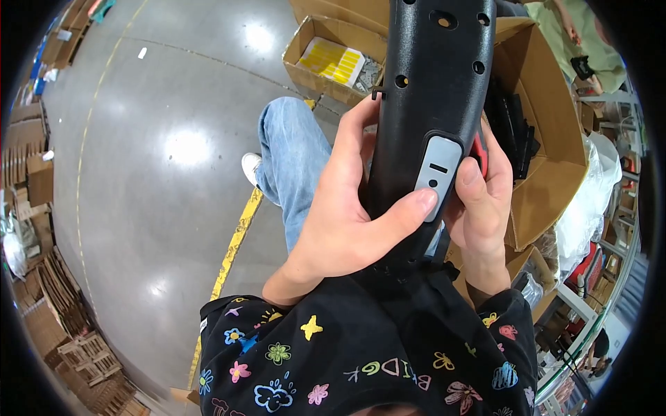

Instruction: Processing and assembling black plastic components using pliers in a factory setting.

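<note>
A long black plastic housing (437,83) with round screw holes stands lengthwise before my chest. Set into its surface is a narrow grey panel (441,166) with a slot and a round hole. My left hand (340,215) grips the housing along its left side, its thumb pressed on the lower part of the panel. Around the right edge curls my right hand (482,197), its thumb close beside the panel. Between the right fingers and the housing shows a red piece (479,154); most of it is hidden, so its kind is unclear.
An open carton (548,139) on the right holds black plastic parts (510,128). Beyond my knee, a smaller carton (298,52) contains a yellow-and-white sheet (333,62) and small grey pieces. Clear plastic wrap (590,194) and a metal rack (583,305) are farther right. Flattened cardboard (62,291) lines the far left.
</note>
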Tool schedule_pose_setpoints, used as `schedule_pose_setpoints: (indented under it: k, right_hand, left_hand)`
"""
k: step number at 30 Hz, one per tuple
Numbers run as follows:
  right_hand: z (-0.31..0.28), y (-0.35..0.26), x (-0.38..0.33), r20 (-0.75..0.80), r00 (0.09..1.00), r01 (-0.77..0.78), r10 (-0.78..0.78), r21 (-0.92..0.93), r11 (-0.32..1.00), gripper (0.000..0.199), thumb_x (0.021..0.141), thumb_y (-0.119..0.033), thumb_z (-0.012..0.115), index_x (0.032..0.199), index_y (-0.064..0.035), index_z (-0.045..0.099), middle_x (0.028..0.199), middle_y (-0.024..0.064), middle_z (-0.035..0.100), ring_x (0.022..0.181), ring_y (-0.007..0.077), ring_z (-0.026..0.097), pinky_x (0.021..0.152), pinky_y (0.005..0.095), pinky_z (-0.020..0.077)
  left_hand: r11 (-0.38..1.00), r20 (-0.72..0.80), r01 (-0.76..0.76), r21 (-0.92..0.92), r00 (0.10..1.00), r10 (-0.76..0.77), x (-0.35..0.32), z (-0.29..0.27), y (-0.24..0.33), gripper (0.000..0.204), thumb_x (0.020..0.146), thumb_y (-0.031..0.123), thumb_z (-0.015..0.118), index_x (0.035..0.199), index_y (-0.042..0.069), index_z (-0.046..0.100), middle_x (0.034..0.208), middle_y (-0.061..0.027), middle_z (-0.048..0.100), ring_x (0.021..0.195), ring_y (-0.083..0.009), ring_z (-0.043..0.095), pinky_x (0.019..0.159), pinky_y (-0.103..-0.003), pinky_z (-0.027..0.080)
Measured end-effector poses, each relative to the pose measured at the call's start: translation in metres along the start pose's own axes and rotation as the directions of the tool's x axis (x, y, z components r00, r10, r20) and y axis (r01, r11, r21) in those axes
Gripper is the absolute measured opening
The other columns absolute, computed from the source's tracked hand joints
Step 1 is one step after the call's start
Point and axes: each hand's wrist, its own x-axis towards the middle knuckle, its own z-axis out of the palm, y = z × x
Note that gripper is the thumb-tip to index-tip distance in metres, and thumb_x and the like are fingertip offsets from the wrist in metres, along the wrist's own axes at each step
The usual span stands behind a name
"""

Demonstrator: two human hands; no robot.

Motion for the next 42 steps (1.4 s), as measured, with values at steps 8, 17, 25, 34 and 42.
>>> schedule_pose_setpoints:
  k: [8, 17, 25, 34, 42]
  right_hand:
    - [0.018, -0.008, -0.008, -0.006, 1.000, -0.006, 0.005, -0.188, 0.982, 0.049, 0.093, -0.008, 0.051, 0.135, 0.0052, 0.031, 0.109, 0.0143, 0.058, 0.072, 0.0104, 0.054, 0.063, 0.0231, 0.0460]
    - [-0.001, 0.005, -0.007, -0.097, 0.952, 0.186, -0.291, -0.573, 0.798, 0.071, 0.075, -0.005, 0.073, 0.133, 0.0020, 0.032, 0.115, 0.0098, 0.051, 0.098, 0.0137, 0.052, 0.082, 0.0265, 0.0443]
    - [-0.006, -0.001, -0.014, -0.162, 0.942, 0.099, -0.294, -0.703, 0.705, 0.051, 0.077, -0.001, 0.067, 0.122, 0.0027, 0.044, 0.098, 0.0067, 0.058, 0.088, 0.0111, 0.059, 0.073, 0.0236, 0.0508]
    - [-0.004, -0.005, -0.012, -0.185, 0.932, 0.099, -0.311, -0.695, 0.712, 0.052, 0.075, -0.001, 0.068, 0.122, 0.0023, 0.045, 0.099, 0.0069, 0.057, 0.087, 0.0119, 0.059, 0.070, 0.0240, 0.0516]
    - [-0.006, -0.006, -0.014, -0.156, 0.932, 0.111, -0.326, -0.735, 0.669, 0.053, 0.075, -0.001, 0.067, 0.122, 0.0021, 0.045, 0.101, 0.0072, 0.056, 0.088, 0.0118, 0.059, 0.068, 0.0233, 0.0514]
  left_hand:
    - [0.992, 0.005, 0.018, -0.126, 1.000, -0.018, 0.001, -0.003, -0.022, 0.065, 0.089, 0.020, 0.064, 0.138, 0.003, 0.025, 0.109, -0.0104, 0.053, 0.073, -0.0142, 0.055, 0.065, -0.028, 0.049]
    - [0.955, -0.099, -0.110, -0.277, 0.991, 0.085, 0.004, -0.006, -0.050, 0.053, 0.096, 0.033, 0.052, 0.136, 0.001, 0.039, 0.127, -0.0055, 0.052, 0.114, -0.0116, 0.047, 0.098, -0.028, 0.037]
    - [0.980, -0.030, -0.096, -0.177, 0.995, 0.092, 0.000, -0.020, -0.019, 0.048, 0.081, -0.002, 0.067, 0.124, -0.009, 0.048, 0.115, -0.0136, 0.059, 0.106, -0.0179, 0.057, 0.092, -0.030, 0.045]
    - [0.968, -0.088, -0.094, -0.231, 0.993, 0.075, 0.004, -0.017, -0.017, 0.064, 0.076, -0.003, 0.072, 0.131, -0.008, 0.040, 0.116, -0.0156, 0.058, 0.105, -0.0200, 0.058, 0.092, -0.031, 0.047]
    - [0.955, -0.135, -0.087, -0.283, 0.990, 0.050, 0.000, -0.018, -0.018, 0.060, 0.071, -0.011, 0.072, 0.124, -0.006, 0.044, 0.114, -0.0169, 0.060, 0.102, -0.0209, 0.060, 0.090, -0.032, 0.050]
